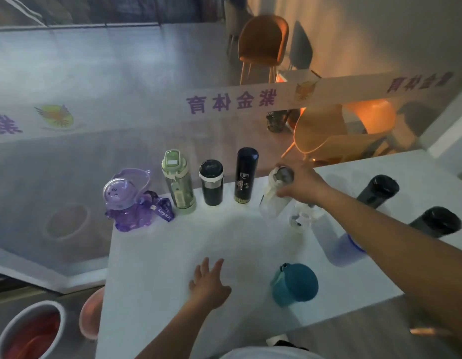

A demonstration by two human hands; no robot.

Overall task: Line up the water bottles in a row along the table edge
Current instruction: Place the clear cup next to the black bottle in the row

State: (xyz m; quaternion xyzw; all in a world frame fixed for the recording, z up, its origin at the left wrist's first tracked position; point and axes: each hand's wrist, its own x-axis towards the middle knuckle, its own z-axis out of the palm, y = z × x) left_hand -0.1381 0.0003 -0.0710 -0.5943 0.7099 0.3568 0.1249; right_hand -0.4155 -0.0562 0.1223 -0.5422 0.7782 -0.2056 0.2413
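Lettering on the purple bottle's [127, 203] strap reads "nice day", partly hidden. The right hand [301, 185] has its fingers curled over the lid of a tilted clear bottle [272, 200], just right of the tall dark flask [246, 176] in the far-edge row. The left hand [209, 283] lies flat on the table [160, 268], fingers spread, holding nothing.

Dim, hazy indoor view with soft focus and wide-angle bending.

A bright washed-out patch glares off the white table [157, 268] near its middle, while an orange glow lights the chairs [344, 130] at upper right. Detail is smeared throughout; the clear bottle [272, 203] under the right hand [302, 185] nearly melts into the tabletop. Straight edges curve toward the frame borders, and the corners darken.
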